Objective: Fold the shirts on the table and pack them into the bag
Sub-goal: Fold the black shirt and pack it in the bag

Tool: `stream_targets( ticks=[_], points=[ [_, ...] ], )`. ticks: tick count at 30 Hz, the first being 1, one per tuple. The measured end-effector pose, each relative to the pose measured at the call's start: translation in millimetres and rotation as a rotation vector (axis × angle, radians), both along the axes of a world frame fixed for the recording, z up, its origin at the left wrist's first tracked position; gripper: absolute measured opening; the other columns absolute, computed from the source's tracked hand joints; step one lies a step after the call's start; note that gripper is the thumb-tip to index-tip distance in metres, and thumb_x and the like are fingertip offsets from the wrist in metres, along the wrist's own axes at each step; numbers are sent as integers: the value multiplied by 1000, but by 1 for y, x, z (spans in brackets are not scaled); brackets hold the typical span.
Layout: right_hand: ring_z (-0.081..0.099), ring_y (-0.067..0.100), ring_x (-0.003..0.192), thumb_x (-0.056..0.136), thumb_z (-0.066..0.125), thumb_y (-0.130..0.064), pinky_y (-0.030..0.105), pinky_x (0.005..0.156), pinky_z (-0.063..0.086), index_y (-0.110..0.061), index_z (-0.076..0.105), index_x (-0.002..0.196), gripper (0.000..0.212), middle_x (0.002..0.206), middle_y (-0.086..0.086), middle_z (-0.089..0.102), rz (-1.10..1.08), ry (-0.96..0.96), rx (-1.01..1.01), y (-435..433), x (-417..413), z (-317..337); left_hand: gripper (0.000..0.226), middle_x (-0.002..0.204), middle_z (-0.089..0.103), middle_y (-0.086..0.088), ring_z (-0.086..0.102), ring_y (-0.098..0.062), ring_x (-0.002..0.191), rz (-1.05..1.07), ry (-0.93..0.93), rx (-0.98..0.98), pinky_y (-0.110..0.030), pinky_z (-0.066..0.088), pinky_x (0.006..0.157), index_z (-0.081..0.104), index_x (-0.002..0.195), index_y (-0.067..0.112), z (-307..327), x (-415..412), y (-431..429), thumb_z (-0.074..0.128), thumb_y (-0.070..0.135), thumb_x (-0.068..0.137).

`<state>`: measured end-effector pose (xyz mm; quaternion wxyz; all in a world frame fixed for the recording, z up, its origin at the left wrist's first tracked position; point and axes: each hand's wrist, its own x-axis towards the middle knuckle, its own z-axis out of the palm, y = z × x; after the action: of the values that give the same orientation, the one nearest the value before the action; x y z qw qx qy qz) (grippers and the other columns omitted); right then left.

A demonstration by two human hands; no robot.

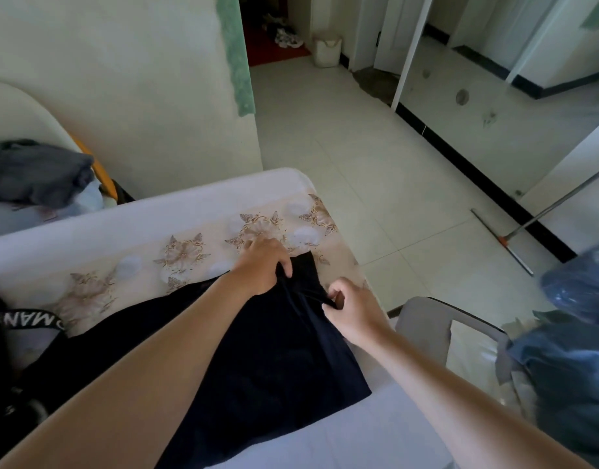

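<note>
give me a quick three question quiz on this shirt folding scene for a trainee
1. True or false: the dark navy cloth shirt lies on the floor tiles.
2. What lies directly under the shirt? A floral cream tablecloth B bare wood C newspaper
3. How many hands hold the shirt?
Key: 1 false, it lies on the tablecloth. 2 A. 3 two: the left hand grips its far end, the right hand pinches its edge.
</note>
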<state>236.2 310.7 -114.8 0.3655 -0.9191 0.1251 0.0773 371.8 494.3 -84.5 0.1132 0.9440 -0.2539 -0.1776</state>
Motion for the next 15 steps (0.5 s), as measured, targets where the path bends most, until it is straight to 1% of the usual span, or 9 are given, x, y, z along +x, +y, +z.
stream_targets(
  ticks=[2, 3, 4, 6, 7, 9, 11, 12, 15],
  points=[
    [62, 2, 65, 83, 67, -51, 20, 60, 48, -36, 58, 95, 21, 73, -9, 66, 155, 131, 34, 17, -2, 3, 55, 142, 46, 3, 29, -28, 138, -4, -19, 109, -44, 24, 117, 68, 92, 44, -4, -6, 16, 53, -9, 82],
    [64, 2, 64, 84, 62, -57, 22, 61, 50, -36, 59, 100, 27, 71, -9, 68, 207, 193, 50, 24, -3, 2, 53, 143, 44, 3, 30, -28, 137, 21, -41, 93, -42, 28, 115, 67, 101, 40, -6, -12, 20, 51, -8, 84],
    [65, 2, 61, 88, 56, -58, 26, 61, 53, -35, 60, 102, 28, 68, -8, 68, 208, 210, 59, 29, -3, -1, 53, 143, 43, 4, 32, -27, 136, 27, -61, 60, -39, 29, 114, 65, 112, 36, -8, -18, 21, 49, -7, 86],
    [63, 5, 60, 97, 52, -43, 33, 60, 56, -31, 62, 100, 16, 67, -8, 64, 131, 140, -11, 32, 0, -8, 54, 146, 42, 7, 31, -22, 139, -64, -104, -10, -36, 26, 115, 53, 133, 31, -17, -30, 17, 46, -3, 91],
    [62, 6, 64, 99, 52, -36, 33, 62, 56, -29, 63, 102, 14, 72, -10, 64, 115, 97, -98, 32, 0, -12, 53, 151, 37, 7, 27, -19, 143, -149, -111, -6, -37, 25, 117, 45, 142, 30, -24, -36, 13, 44, 3, 96],
    [63, 8, 76, 99, 54, -31, 29, 66, 54, -26, 65, 107, 15, 89, -11, 67, 156, 70, -256, 27, -3, -21, 53, 162, 18, 4, 14, -19, 150, -289, -50, 107, -41, 23, 119, 25, 154, 30, -40, -41, 8, 39, 18, 104],
    [64, 9, 83, 97, 58, -32, 24, 66, 50, -25, 64, 108, 14, 98, -11, 65, 182, 72, -305, 21, -8, -30, 55, 165, 4, 3, 5, -21, 152, -309, -6, 262, -43, 20, 120, 9, 157, 30, -56, -41, 6, 32, 27, 107],
    [64, 9, 83, 96, 61, -34, 22, 65, 47, -26, 63, 107, 14, 96, -12, 63, 163, 71, -289, 19, -9, -32, 54, 165, 6, 1, 8, -23, 151, -296, -41, 295, -43, 21, 119, 11, 157, 30, -60, -40, 4, 32, 29, 107],
    [62, 8, 79, 89, 69, -43, 25, 65, 48, -30, 57, 105, 23, 89, -13, 60, 70, 89, -297, 15, -9, -36, 44, 151, 36, -3, 33, -24, 136, -250, -235, 253, -38, 31, 110, 38, 147, 25, -55, -34, -8, 40, 22, 103]
  ],
)
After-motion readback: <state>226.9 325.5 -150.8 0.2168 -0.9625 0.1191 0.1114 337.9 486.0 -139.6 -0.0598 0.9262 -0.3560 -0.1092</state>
